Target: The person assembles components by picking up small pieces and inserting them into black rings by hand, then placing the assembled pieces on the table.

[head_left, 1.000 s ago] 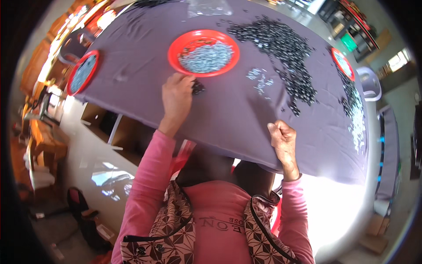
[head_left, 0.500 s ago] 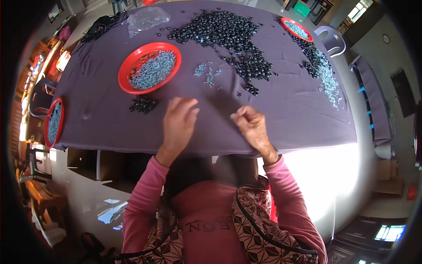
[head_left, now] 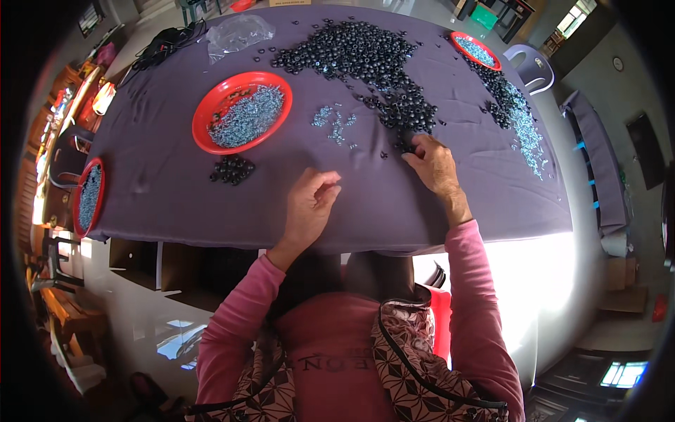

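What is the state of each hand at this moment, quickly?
Left hand: partly open, loosely curled; nothing held is visible.
Right hand: curled at the black beads; whether it holds any cannot be told.

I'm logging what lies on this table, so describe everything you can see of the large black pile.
The large black pile is a mass of many small, rounded, glossy pieces, some apparently with a hole; the material looks like plastic, perhaps. It lies loose on the purple-grey tablecloth, broad at the far end and narrowing toward the near side, with pieces scattered around its edges. The right hand is at its near end; whether it grips any piece is hidden.
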The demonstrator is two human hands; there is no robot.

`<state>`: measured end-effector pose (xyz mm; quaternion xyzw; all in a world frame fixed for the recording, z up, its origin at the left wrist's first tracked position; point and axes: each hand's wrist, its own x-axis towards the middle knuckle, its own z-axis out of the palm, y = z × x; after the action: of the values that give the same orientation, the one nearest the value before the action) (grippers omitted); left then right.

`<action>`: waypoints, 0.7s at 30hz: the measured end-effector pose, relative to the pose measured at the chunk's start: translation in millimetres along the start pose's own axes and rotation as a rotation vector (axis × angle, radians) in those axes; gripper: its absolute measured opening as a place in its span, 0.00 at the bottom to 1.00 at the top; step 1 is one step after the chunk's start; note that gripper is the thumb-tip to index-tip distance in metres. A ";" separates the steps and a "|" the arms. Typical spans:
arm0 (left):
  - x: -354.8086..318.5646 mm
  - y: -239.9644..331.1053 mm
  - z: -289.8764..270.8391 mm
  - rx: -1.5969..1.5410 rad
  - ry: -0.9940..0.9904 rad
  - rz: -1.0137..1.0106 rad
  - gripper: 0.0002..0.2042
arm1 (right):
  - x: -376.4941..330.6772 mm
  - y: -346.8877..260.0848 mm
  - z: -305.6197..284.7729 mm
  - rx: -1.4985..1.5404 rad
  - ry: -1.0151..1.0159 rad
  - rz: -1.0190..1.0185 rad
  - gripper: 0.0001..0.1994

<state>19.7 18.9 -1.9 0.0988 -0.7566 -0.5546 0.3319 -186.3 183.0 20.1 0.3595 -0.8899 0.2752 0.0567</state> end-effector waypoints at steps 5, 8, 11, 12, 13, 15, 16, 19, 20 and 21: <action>-0.8 -1.2 -0.1 0.019 -0.016 0.009 0.08 | 4.9 12.1 10.5 0.004 0.085 0.014 0.14; 0.3 1.2 0.9 0.024 -0.020 0.002 0.08 | 6.4 18.0 12.2 0.025 0.148 0.040 0.14; -0.1 1.0 -1.3 0.034 -0.013 -0.003 0.08 | 2.8 8.0 12.9 0.069 0.250 0.041 0.13; 0.1 0.3 -1.5 0.039 -0.015 -0.009 0.08 | 0.2 2.6 12.6 0.101 0.332 0.059 0.12; 0.0 -0.1 -1.7 0.044 -0.018 -0.016 0.08 | -2.0 -0.7 13.2 0.102 0.330 0.059 0.12; 0.0 2.3 -2.1 0.049 -0.021 -0.019 0.07 | -6.8 -5.2 13.6 0.296 0.315 -0.023 0.11; 0.2 3.5 -1.7 0.053 -0.024 -0.020 0.07 | -9.3 -6.0 16.8 0.283 0.284 -0.118 0.11; 1.0 0.6 -0.2 0.047 -0.028 -0.003 0.07 | -15.2 -20.2 21.4 0.249 0.162 -0.142 0.10; 1.1 0.9 -0.3 0.045 -0.033 0.004 0.07 | -14.5 -22.6 22.9 0.199 0.145 -0.196 0.10; 0.6 1.5 0.0 0.060 -0.031 -0.003 0.07 | -14.6 -24.8 23.2 0.145 0.131 -0.247 0.09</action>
<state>19.6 19.1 -0.3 0.1012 -0.7778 -0.5335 0.3164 -156.8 164.9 7.3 0.4505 -0.8111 0.3527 0.1219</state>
